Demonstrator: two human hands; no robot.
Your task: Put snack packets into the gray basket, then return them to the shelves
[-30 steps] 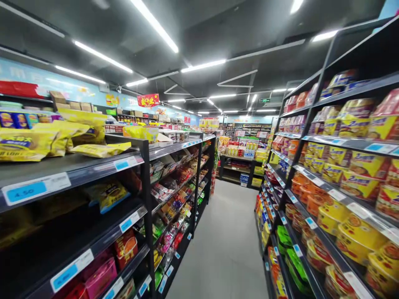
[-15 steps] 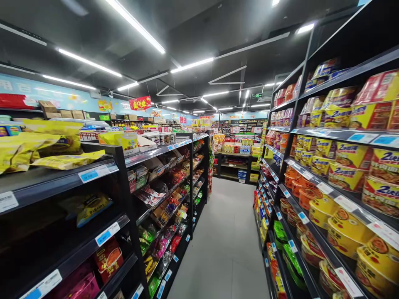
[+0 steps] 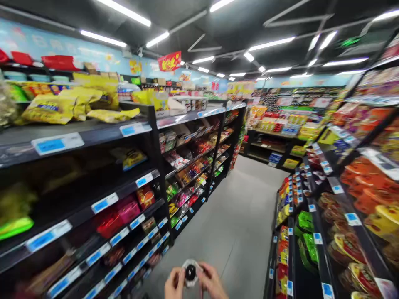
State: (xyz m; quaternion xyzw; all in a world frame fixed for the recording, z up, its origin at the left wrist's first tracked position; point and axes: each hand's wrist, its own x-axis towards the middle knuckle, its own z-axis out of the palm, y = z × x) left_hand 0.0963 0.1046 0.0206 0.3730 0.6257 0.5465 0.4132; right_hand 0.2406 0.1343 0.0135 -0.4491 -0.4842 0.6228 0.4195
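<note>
At the bottom of the view, my left hand (image 3: 174,284) and my right hand (image 3: 213,281) meet low over the aisle. Between their fingertips is a small round black-and-white object (image 3: 190,273), with a dark middle and a pale, uneven rim. The fingers of my left hand pinch it from one side, and those of my right hand press on the other. Blur hides what kind of thing it is. Both wrists are cut off by the lower edge.
Left of the aisle, a dark shelf unit (image 3: 154,166) carries yellow snack bags (image 3: 51,109) and several packets. Tubs (image 3: 385,220) and green packs (image 3: 308,236) fill the right shelves. The grey floor (image 3: 240,216) runs to a low display (image 3: 271,145) at the far end.
The view has turned to the left and downward. Both my hands now show at the bottom with the small round object; neither was in sight before.
</note>
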